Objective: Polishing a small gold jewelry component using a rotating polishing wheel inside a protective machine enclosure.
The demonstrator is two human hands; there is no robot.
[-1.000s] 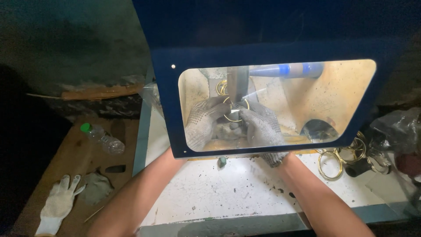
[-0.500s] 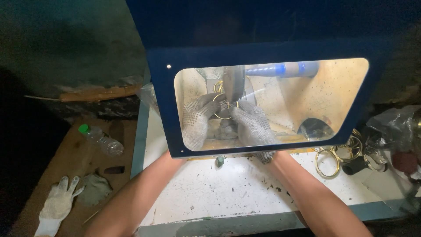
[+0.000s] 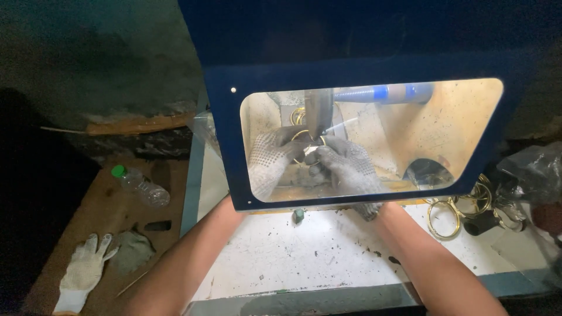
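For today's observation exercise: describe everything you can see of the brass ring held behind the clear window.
The brass ring is a thin, shiny, gold-coloured metal hoop, seen through the clear window of the blue guard. It stands roughly upright against a grey vertical machine part. The gloved left hand and gloved right hand pinch it from both sides, covering its lower part. Similar rings lie outside on the white table.

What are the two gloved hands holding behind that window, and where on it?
Both hands, left hand and right hand, hold a thin brass ring by its rim, left side and right side, against the upright metal tool. The exact finger grip is blurred.
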